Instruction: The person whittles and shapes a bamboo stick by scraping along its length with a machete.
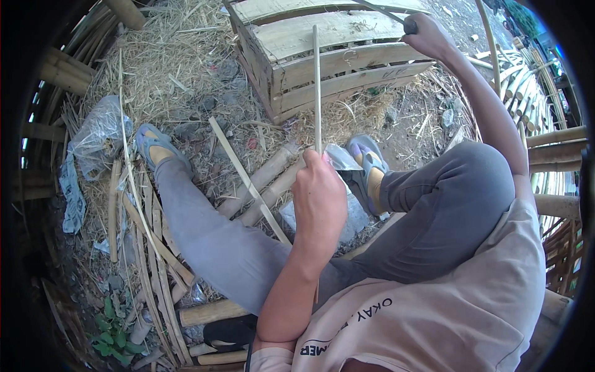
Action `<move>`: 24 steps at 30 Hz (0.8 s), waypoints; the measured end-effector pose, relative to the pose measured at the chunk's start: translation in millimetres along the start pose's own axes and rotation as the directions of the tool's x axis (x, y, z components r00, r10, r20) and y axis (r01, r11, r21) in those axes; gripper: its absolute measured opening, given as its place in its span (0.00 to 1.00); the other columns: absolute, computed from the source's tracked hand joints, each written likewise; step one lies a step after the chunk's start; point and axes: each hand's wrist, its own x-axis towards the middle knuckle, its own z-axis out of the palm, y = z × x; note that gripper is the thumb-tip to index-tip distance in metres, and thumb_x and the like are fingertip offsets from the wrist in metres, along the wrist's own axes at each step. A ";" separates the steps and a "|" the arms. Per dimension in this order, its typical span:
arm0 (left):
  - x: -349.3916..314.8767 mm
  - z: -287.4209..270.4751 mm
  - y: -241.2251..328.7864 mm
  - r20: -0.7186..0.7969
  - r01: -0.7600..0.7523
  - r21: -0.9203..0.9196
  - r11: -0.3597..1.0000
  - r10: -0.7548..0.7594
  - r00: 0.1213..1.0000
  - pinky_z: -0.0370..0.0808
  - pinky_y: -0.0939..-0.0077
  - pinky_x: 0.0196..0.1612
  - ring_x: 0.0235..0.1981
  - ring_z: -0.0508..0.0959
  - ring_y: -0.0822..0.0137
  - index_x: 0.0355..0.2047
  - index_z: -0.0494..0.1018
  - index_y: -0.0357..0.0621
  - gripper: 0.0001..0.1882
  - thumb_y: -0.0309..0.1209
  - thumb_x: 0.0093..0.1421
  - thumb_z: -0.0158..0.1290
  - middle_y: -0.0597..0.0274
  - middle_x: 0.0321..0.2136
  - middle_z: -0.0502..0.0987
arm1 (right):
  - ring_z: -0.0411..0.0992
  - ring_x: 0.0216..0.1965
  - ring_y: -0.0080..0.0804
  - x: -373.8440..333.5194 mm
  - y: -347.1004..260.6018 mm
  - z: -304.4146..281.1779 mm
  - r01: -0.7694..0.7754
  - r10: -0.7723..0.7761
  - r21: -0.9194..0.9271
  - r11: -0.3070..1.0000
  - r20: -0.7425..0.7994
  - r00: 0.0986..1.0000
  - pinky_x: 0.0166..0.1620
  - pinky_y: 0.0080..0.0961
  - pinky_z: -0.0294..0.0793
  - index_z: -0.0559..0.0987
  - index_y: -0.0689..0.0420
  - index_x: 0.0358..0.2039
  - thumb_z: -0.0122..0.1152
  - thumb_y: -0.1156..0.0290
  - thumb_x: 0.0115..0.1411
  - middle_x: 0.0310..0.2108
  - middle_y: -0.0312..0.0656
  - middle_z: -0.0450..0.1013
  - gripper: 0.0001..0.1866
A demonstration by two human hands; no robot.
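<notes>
Fingers (315,158) of the left hand (320,201) wrapped tight round a pale stick (317,87); fingers of the right hand (429,38) wrapped round the dark handle of a tool (410,26), thin shaft pointing left and running out of view at the far edge, kind unclear.

Left to right: clear bag (102,136), crumpled, something brownish inside, can't tell what; blue scrap (73,201) just nearer; loose bamboo strips (153,260) on the ground; single strip (238,164) lying slantwise left of the left hand. Stick at centre, upright in view, far part crossing in front of the crate (350,63); contact unclear. Crate wooden, slatted, far side; contents hidden behind slats. Far right, stacked bamboo (525,93).
</notes>
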 end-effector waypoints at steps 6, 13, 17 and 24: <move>-1.4 -16.9 7.1 0.070 0.078 -0.050 0.996 -0.074 0.995 0.70 0.44 0.29 0.26 0.77 0.33 0.33 0.67 0.29 0.13 0.29 0.70 0.42 0.34 0.19 0.74 | 0.63 0.19 0.20 -37.5 -100.9 -60.5 -0.385 0.039 0.503 0.774 0.569 0.821 0.24 0.22 0.60 0.72 0.57 0.34 0.67 0.73 0.45 0.20 0.33 0.64 0.15; 2.4 -20.5 3.1 0.115 0.098 -0.087 0.991 -0.088 0.990 0.70 0.43 0.31 0.27 0.77 0.32 0.34 0.67 0.29 0.13 0.30 0.70 0.43 0.33 0.20 0.74 | 0.59 0.15 0.15 -53.6 -115.7 -54.9 -0.503 -0.286 0.693 0.517 0.693 0.661 0.18 0.18 0.56 0.73 0.58 0.32 0.63 0.75 0.44 0.17 0.31 0.63 0.13; -0.3 -22.2 6.1 0.105 0.076 -0.080 0.994 -0.067 0.992 0.72 0.43 0.32 0.29 0.77 0.31 0.34 0.67 0.29 0.14 0.31 0.70 0.43 0.31 0.24 0.75 | 0.59 0.13 0.17 -60.0 -99.9 -45.4 -0.535 -0.237 0.726 0.433 0.664 0.709 0.16 0.18 0.55 0.72 0.61 0.32 0.58 0.80 0.41 0.18 0.34 0.65 0.14; 2.3 -21.7 7.5 0.098 0.052 -0.024 0.998 -0.049 0.994 0.79 0.48 0.30 0.28 0.81 0.36 0.37 0.67 0.26 0.13 0.29 0.70 0.43 0.33 0.23 0.77 | 0.60 0.14 0.17 -64.2 -94.6 -35.3 -0.574 -0.220 0.667 0.475 0.721 0.657 0.17 0.18 0.56 0.73 0.61 0.29 0.57 0.81 0.42 0.19 0.35 0.65 0.10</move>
